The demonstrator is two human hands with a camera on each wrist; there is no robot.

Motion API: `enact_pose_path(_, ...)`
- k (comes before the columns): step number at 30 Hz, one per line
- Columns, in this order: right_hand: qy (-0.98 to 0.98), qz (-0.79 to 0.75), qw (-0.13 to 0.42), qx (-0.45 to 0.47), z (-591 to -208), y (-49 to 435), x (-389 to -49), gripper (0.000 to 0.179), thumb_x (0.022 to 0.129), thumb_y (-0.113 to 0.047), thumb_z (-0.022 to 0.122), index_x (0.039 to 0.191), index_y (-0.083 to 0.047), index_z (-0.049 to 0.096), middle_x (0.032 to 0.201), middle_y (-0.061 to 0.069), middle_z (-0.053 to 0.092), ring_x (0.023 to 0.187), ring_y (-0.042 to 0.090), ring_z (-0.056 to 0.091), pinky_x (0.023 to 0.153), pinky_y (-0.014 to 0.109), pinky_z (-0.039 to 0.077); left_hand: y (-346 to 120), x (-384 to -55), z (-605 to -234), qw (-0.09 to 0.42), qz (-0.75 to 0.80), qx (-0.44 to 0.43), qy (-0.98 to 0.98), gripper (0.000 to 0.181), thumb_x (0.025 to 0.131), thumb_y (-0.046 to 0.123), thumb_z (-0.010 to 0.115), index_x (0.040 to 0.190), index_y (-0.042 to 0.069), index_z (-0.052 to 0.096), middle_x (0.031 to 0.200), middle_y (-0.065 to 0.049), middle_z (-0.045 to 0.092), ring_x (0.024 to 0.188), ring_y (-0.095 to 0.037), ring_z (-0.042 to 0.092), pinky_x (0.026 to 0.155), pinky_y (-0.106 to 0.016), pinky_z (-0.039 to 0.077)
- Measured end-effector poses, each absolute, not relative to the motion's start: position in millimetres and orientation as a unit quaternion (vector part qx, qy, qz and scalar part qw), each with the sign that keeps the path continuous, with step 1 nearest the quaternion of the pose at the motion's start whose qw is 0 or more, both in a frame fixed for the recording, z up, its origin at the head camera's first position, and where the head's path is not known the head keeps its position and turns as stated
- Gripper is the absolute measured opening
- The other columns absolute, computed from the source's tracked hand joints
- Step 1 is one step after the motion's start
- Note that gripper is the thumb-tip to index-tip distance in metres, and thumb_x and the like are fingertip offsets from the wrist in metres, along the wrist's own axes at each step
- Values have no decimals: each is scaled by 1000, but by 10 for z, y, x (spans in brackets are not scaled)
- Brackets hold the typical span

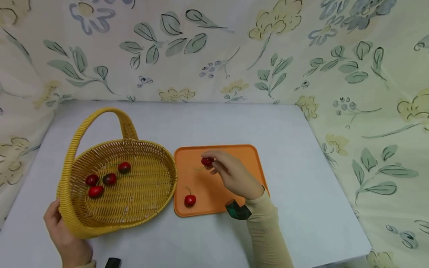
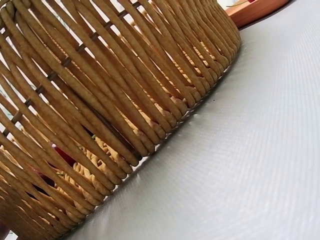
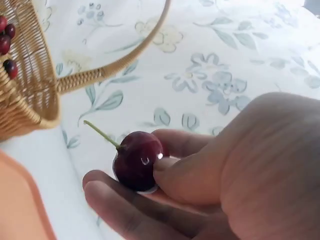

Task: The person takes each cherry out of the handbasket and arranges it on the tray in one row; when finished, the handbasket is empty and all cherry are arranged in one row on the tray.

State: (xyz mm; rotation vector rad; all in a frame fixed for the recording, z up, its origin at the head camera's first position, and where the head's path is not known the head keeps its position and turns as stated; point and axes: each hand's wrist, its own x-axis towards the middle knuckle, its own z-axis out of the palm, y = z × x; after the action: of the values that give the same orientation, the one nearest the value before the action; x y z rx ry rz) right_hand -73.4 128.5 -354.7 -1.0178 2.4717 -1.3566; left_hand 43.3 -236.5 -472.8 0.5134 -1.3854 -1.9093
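Note:
Over the orange tray my right hand pinches a dark red cherry between thumb and fingers, its green stem pointing away from the palm. Another cherry lies on the tray near its front left corner, stem up. At the left stands a yellow wicker basket with a tall arched handle. Several cherries sit in its left half. My left hand grips the basket's near left side, with some fingers hidden behind the wicker.
Basket and tray stand side by side on a white table, the basket's right rim close to the tray's left edge. A floral cloth hangs behind the table and along its sides. A dark strap piece sits at the right wrist.

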Motion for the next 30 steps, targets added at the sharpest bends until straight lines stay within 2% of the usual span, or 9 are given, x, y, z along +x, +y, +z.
enact_pose_path(4, 830, -443, 38, -339, -3673, 1397, -640, 29, 96, -3, 53, 125, -5, 54, 113, 6, 59, 97, 17, 63, 80, 24, 55, -2373, 423, -4743, 374, -767, 157, -497, 33, 96, 0, 50, 128, -1, 47, 123, -19, 49, 92, -18, 54, 69, -16, 50)
enact_pose_path(8, 845, -424, 21, -325, -3832, 1468, -512, 33, 92, -3, 62, 124, -8, 55, 117, 3, 56, 99, 15, 60, 77, 25, 56, -2381, 429, -4749, 365, -748, 187, -522, 33, 96, 4, 51, 129, 2, 48, 124, -17, 49, 93, -17, 55, 69, -16, 50)
enact_pose_path(14, 850, -423, 25, -312, -4038, 1441, -334, 35, 91, 0, 62, 124, -9, 55, 124, 2, 56, 106, 17, 59, 79, 26, 56, -2390, 439, -4767, 372, -751, 182, -513, 33, 96, 4, 52, 128, 0, 49, 125, -19, 50, 93, -19, 54, 68, -16, 50)
enact_pose_path(17, 859, -408, 14, -310, -4127, 1399, -254, 33, 92, -3, 61, 124, -9, 55, 120, 1, 60, 102, 15, 62, 78, 24, 55, -2390, 437, -4770, 373, -761, 167, -504, 33, 96, 2, 51, 128, -1, 48, 123, -19, 50, 89, -18, 54, 66, -16, 49)
enact_pose_path(22, 873, -375, -3, -312, -4316, 1341, -128, 37, 89, -10, 67, 124, -5, 53, 116, 4, 60, 95, 13, 62, 79, 25, 55, -2388, 439, -4750, 362, -749, 197, -520, 31, 97, 6, 51, 128, 2, 49, 123, -19, 51, 87, -16, 55, 64, -15, 49)
enact_pose_path(26, 889, -351, 13, -294, -4440, 1323, -56, 36, 88, -13, 70, 121, -10, 56, 115, -1, 59, 98, 10, 58, 83, 25, 53, -2378, 437, -4723, 345, -736, 213, -542, 32, 98, 8, 49, 130, 5, 48, 126, -15, 49, 94, -16, 55, 68, -14, 49)
enact_pose_path(30, 895, -332, 17, -297, -4520, 1298, -23, 33, 88, -14, 70, 118, -13, 59, 116, -3, 57, 103, 9, 57, 87, 25, 52, -2376, 424, -4729, 356, -754, 174, -523, 32, 97, 4, 49, 130, 2, 46, 125, -17, 48, 95, -17, 54, 69, -15, 49)
